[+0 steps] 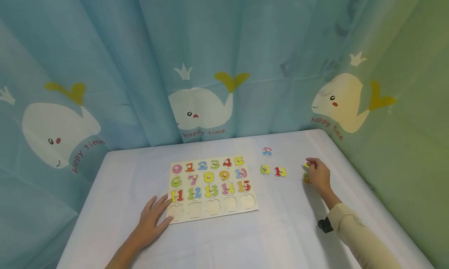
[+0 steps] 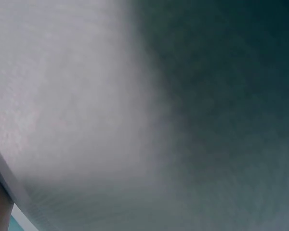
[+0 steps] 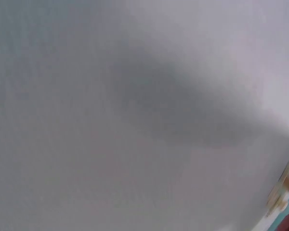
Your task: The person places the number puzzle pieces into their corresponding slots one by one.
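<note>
A wooden number puzzle board lies on the table, with coloured number pieces in its upper three rows and pale recesses along the bottom row. My left hand rests at the board's left edge, fingers spread and fingertips on its rim. Off to the right, my right hand pinches a small yellow puzzle piece, mostly hidden by the fingers. Just below that hand lies another yellowish number piece. In the right wrist view, a blurred knobbed piece shows near the fingertips.
Between board and right hand lie a red-and-yellow number piece, a yellow-green one and, farther back, a blue-and-pink one. A black object sits by the right sleeve. A whale-print curtain hangs behind the white-covered table.
</note>
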A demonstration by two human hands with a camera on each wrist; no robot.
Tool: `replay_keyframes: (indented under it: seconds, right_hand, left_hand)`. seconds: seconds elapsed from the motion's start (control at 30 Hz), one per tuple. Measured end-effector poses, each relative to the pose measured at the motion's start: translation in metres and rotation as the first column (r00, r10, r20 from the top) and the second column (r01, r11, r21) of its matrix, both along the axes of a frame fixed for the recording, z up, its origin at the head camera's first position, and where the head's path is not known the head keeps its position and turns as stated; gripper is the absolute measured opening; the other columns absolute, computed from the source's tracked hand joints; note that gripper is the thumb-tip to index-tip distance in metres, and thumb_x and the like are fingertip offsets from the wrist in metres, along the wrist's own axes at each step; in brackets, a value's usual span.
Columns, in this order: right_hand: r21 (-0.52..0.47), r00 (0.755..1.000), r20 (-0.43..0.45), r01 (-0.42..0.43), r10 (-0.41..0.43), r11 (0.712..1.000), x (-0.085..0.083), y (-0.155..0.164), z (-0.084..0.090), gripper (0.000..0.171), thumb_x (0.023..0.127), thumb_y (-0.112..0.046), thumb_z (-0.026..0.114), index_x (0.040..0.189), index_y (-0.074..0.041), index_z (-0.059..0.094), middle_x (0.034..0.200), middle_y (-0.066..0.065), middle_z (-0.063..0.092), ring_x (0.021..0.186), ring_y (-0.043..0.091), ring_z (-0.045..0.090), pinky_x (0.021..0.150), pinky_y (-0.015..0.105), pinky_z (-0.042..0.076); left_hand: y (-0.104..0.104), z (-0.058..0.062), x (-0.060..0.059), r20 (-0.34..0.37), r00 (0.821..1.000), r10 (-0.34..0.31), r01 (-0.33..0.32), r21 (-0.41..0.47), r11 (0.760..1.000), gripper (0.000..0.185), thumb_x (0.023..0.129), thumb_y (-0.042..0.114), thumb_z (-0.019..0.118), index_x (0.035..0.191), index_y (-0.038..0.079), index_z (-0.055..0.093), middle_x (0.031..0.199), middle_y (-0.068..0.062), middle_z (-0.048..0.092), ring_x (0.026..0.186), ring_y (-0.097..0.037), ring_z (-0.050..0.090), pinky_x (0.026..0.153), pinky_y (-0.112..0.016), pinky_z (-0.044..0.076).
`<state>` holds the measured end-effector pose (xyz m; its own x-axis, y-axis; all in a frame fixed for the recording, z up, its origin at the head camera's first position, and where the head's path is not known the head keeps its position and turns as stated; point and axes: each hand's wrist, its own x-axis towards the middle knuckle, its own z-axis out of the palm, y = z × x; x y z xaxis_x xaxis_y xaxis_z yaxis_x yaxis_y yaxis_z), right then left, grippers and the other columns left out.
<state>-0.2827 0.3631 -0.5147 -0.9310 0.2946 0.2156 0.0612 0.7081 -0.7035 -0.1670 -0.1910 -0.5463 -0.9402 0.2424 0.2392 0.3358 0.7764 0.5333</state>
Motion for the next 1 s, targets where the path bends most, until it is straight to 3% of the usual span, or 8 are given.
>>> replay_keyframes:
  seconds: [0.1, 0.23, 0.5, 0.67, 0.73, 0.83, 1.0]
  right_hand:
    - [-0.043, 0.994, 0.032, 0.104, -0.103, 0.994, 0.000, 0.010, 0.001, 0.034, 0.093, 0.001, 0.032, 0.116, 0.008, 0.056, 0.103, 0.023, 0.060, 0.086, 0.029, 0.051, 0.071, 0.034, 0.039]
    - [-0.069, 0.987, 0.108, 0.126, -0.118, 0.990, 0.003, 0.021, -0.001, 0.035, 0.096, -0.003, 0.033, 0.123, 0.010, 0.051, 0.107, 0.025, 0.055, 0.094, 0.034, 0.048, 0.076, 0.041, 0.038]
    - [-0.051, 0.988, 0.133, -0.065, 0.072, 0.997, 0.010, 0.025, -0.015, 0.031, 0.098, -0.013, 0.041, 0.118, 0.006, 0.054, 0.103, 0.021, 0.057, 0.085, 0.025, 0.049, 0.065, 0.028, 0.043]
    - [-0.017, 0.975, 0.058, -0.212, 0.213, 0.977, 0.014, 0.024, -0.020, 0.029, 0.094, -0.010, 0.051, 0.115, 0.009, 0.056, 0.096, 0.020, 0.058, 0.083, 0.026, 0.055, 0.062, 0.024, 0.047]
    - [0.023, 0.973, 0.041, -0.230, 0.229, 0.973, 0.015, 0.023, -0.021, 0.032, 0.091, -0.011, 0.056, 0.115, 0.011, 0.055, 0.092, 0.019, 0.056, 0.081, 0.027, 0.054, 0.064, 0.029, 0.046]
    - [0.084, 0.970, 0.086, -0.236, 0.229, 0.968, 0.018, 0.020, -0.021, 0.036, 0.089, -0.015, 0.061, 0.114, 0.011, 0.054, 0.085, 0.014, 0.055, 0.075, 0.024, 0.050, 0.063, 0.034, 0.042]
    - [0.174, 0.960, 0.137, -0.266, 0.244, 0.948, 0.020, 0.017, -0.020, 0.030, 0.087, -0.010, 0.060, 0.109, 0.009, 0.056, 0.083, 0.012, 0.057, 0.073, 0.022, 0.051, 0.064, 0.039, 0.042]
  left_hand:
    - [0.000, -0.001, 0.000, -0.003, 1.000, 0.001, -0.001, 0.003, 1.000, 0.051, 0.084, 0.023, 0.069, 0.130, 0.007, 0.055, 0.140, -0.016, 0.044, 0.131, -0.045, 0.023, 0.099, -0.068, 0.017]
    - [0.001, -0.001, 0.000, 0.009, 1.000, 0.001, -0.001, 0.003, 1.000, 0.051, 0.084, 0.024, 0.068, 0.131, 0.007, 0.055, 0.140, -0.016, 0.044, 0.131, -0.045, 0.022, 0.099, -0.067, 0.017]
    - [0.001, 0.001, 0.000, 0.027, 1.000, 0.008, -0.008, -0.013, 1.000, 0.052, 0.085, 0.025, 0.067, 0.132, 0.007, 0.054, 0.141, -0.016, 0.043, 0.131, -0.046, 0.022, 0.100, -0.068, 0.016]
    - [-0.001, 0.001, -0.001, 0.026, 1.000, 0.001, -0.001, -0.015, 1.000, 0.052, 0.085, 0.025, 0.067, 0.132, 0.007, 0.053, 0.141, -0.016, 0.042, 0.132, -0.046, 0.022, 0.100, -0.067, 0.016]
    - [-0.001, 0.001, -0.001, 0.021, 1.000, 0.001, -0.001, -0.017, 1.000, 0.052, 0.085, 0.024, 0.067, 0.132, 0.007, 0.053, 0.141, -0.016, 0.042, 0.132, -0.046, 0.022, 0.100, -0.067, 0.016]
    - [-0.001, 0.001, -0.001, 0.001, 1.000, 0.000, 0.000, -0.017, 1.000, 0.051, 0.085, 0.023, 0.068, 0.132, 0.007, 0.054, 0.141, -0.016, 0.043, 0.131, -0.045, 0.022, 0.100, -0.067, 0.017]
    - [0.001, 0.002, 0.000, -0.030, 1.000, -0.006, 0.006, -0.008, 1.000, 0.051, 0.084, 0.022, 0.068, 0.131, 0.007, 0.055, 0.140, -0.017, 0.045, 0.130, -0.045, 0.024, 0.099, -0.067, 0.018]
